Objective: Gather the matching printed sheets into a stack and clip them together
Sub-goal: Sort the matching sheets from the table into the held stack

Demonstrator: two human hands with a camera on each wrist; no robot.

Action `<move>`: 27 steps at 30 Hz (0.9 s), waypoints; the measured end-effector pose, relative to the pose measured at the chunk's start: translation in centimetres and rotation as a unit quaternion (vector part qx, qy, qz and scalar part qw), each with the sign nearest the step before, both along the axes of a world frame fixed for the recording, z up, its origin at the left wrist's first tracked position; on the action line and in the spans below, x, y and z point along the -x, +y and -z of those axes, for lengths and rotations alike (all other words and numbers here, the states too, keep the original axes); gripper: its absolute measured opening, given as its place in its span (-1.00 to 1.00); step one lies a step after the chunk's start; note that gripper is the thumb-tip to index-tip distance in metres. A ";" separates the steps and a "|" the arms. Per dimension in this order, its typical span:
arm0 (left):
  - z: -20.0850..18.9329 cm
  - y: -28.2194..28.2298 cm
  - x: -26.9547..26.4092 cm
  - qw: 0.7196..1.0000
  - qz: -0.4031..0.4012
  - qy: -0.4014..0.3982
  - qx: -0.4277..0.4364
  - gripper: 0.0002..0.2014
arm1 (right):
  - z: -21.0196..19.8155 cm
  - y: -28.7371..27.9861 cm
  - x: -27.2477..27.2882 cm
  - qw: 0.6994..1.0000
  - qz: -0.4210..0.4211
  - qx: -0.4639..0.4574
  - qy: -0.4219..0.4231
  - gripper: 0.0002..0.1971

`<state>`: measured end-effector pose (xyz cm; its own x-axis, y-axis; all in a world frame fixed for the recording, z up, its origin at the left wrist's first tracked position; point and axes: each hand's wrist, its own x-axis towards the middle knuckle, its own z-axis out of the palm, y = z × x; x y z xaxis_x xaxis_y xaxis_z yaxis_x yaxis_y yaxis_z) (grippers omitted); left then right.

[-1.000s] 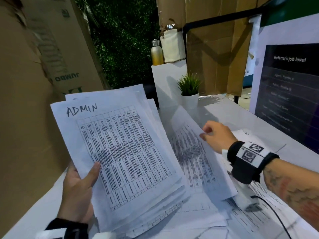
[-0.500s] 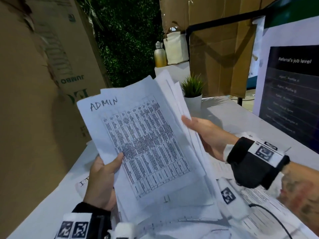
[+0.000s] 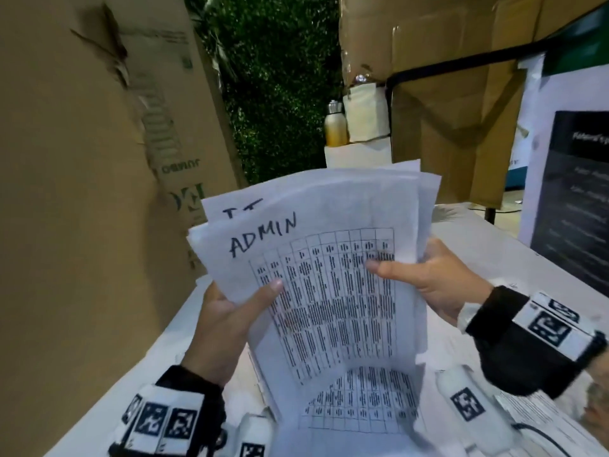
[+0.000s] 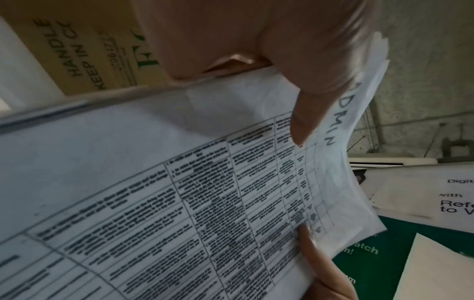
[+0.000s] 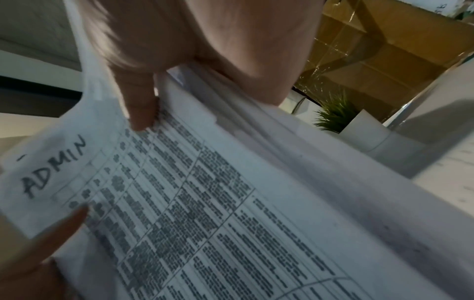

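Note:
A stack of printed sheets (image 3: 333, 291) stands upright in front of me, its lower end bent on the white table (image 3: 487, 245). The top sheet carries a dense table and the handwritten word ADMIN (image 3: 263, 235); a sheet behind shows other handwriting at its upper left. My left hand (image 3: 227, 318) grips the stack's left edge, thumb on the front. My right hand (image 3: 425, 282) grips the right edge, thumb across the print. The left wrist view shows the stack (image 4: 179, 192) under my left thumb (image 4: 305, 113). In the right wrist view my right thumb (image 5: 141, 109) presses the sheets (image 5: 205, 203).
Large cardboard boxes (image 3: 82, 159) rise at the left and at the back right. A small potted plant (image 5: 336, 115) stands on the table behind the stack. A dark printed board (image 3: 573, 196) leans at the right. More printed sheets (image 3: 540, 420) lie on the table at the lower right.
The stack has been lifted from slanting over the table to upright. My right hand let go of a loose sheet and came to grip the stack's right edge. My left hand rose with it.

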<state>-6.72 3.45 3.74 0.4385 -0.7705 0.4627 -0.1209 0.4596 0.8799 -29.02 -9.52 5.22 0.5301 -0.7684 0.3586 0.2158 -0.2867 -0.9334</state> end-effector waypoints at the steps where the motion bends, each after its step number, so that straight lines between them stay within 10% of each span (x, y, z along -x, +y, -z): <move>1: -0.1 -0.2 0.1 1.000 -0.018 -0.001 -0.013 -0.72 | 0.0 0.0 -0.3 1.000 0.020 -0.002 0.010 -0.52; 7: -3.5 -0.2 1.0 0.996 -0.079 0.002 0.031 -0.79 | -3.5 2.0 -1.3 0.995 0.090 0.034 0.001 -0.90; 12: -1.3 0.7 -0.4 0.999 -0.016 -0.035 -0.033 -0.69 | -1.3 1.8 -1.5 0.996 0.069 -0.015 0.056 -0.39; 18: 3.6 0.3 -2.0 0.974 -0.101 -0.137 -0.147 -0.82 | 3.0 0.7 -0.6 0.959 -0.001 -0.026 0.281 -0.42; 27: 5.3 1.1 -4.8 0.967 -0.141 -0.035 -0.208 -0.92 | 6.8 -4.0 1.8 0.807 0.148 -0.021 0.571 0.06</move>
<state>-1.89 4.53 -1.53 0.6368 -0.7511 0.1743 -0.2558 0.0075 0.9667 -30.79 -13.53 -1.60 0.2869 -0.9210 -0.2635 -0.8640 -0.1300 -0.4864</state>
